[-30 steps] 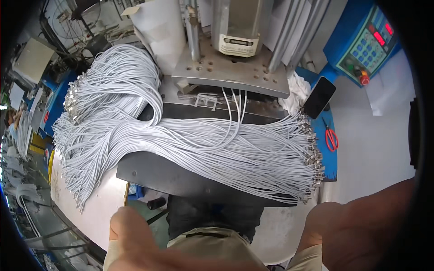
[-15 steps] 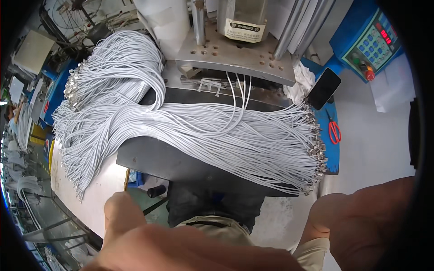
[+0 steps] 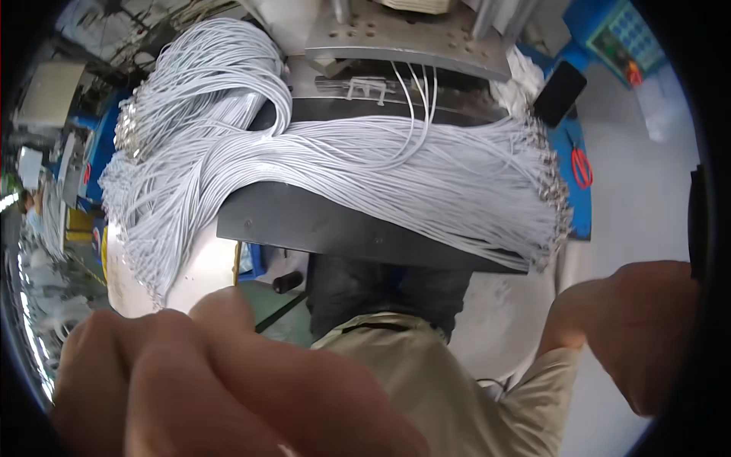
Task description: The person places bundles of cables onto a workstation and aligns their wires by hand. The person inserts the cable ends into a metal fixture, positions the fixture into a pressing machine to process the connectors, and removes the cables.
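My left hand (image 3: 205, 373) looms large and blurred across the lower left, close to the camera. Its knuckles show, but whether the fingers grip anything is hidden. At the right, my right hand (image 3: 647, 327) is raised near the camera, its fingers out of sight past the dark rim. Both hands are apart from the thick bundle of white cables (image 3: 350, 160) lying over the black work surface (image 3: 304, 217). Small metal ends (image 3: 560, 198) line the bundle's right side. Several cables rise in loops toward the press plate (image 3: 403, 49).
A black phone (image 3: 560, 93) leans by a white cloth (image 3: 521, 80). Red-handled scissors (image 3: 581, 167) lie on a blue surface (image 3: 580, 217) at the right. Behind stands a blue control box (image 3: 624, 38) with a keypad. A pale board (image 3: 126, 282) supports cable ends at the left.
The view has tipped downward, so the bench appears higher and slightly further right. My left hand now fills more of the lower left, and more of my right sleeve shows.
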Motion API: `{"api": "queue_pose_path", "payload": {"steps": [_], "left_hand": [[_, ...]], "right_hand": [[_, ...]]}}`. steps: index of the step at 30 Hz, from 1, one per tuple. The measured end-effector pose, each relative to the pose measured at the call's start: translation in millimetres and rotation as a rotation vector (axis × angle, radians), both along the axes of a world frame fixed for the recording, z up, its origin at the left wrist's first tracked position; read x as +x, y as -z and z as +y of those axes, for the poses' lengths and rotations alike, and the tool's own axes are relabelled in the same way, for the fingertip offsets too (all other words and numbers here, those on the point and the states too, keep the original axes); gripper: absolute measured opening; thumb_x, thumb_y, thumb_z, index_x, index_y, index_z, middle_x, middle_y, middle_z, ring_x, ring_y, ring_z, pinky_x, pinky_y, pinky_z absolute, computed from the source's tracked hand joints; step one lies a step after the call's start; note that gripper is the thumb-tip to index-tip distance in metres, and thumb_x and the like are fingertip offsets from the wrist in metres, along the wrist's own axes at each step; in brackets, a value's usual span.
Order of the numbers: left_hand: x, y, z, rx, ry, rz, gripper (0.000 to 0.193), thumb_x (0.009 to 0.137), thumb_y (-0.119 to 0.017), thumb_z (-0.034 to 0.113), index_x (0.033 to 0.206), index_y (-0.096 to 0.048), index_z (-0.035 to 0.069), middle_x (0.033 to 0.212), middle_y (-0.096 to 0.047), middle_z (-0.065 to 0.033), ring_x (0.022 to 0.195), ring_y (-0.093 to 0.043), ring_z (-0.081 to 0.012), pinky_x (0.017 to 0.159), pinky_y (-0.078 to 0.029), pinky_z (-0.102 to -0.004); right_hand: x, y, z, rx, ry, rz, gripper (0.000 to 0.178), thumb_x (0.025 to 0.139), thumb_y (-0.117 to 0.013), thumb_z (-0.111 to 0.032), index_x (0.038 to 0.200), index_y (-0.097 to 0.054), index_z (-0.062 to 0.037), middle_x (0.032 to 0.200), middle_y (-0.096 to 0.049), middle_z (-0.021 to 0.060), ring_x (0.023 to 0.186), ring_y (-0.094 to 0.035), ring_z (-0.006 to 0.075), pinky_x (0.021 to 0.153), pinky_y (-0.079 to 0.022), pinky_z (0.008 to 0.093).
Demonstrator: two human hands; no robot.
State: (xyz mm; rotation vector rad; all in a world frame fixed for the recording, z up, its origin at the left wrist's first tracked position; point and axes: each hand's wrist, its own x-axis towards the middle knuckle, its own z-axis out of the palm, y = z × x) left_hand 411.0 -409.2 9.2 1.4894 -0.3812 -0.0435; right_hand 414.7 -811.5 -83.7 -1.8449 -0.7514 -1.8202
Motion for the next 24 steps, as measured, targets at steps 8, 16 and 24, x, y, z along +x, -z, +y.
{"api": "queue_pose_path", "payload": {"steps": [8,16,24], "left_hand": [[-104.0,2.5,92.1,-0.201,0.106,-0.053,0.019,0.098,-0.067,0.023,0.105,-0.064,0.005,0.084,-0.066,-0.0053,0.077,-0.059,-0.0148,0.061,-0.042,-0.0321],[-11.0,9.8,25.3,-0.418,0.294,-0.148,0.021,0.097,-0.070,0.029,0.102,-0.065,0.010,0.084,-0.066,-0.0019,0.084,-0.060,-0.0155,0.069,-0.046,-0.0357],[-1.3,57.6,40.4,-0.815,0.232,-0.272,0.012,0.086,-0.072,0.013,0.089,-0.073,0.002,0.091,-0.070,-0.0103,0.081,-0.068,-0.0249,0.080,-0.058,-0.0381]], "right_hand": [[64.6,22.7,144.8,-0.037,-0.051,0.591,0.037,0.098,-0.065,0.005,0.134,-0.062,0.0065,0.117,-0.073,0.0174,0.101,-0.069,0.0213,0.092,-0.053,0.0310],[133.4,78.7,229.6,-0.300,-0.081,0.906,0.037,0.093,-0.073,-0.017,0.129,-0.068,-0.0074,0.102,-0.075,0.0087,0.083,-0.072,0.0239,0.073,-0.058,0.0365],[200.5,103.7,265.7,-0.464,-0.042,1.020,0.019,0.094,-0.070,-0.022,0.096,-0.071,-0.0030,0.086,-0.073,0.0130,0.075,-0.072,0.0317,0.068,-0.057,0.0430]]}}
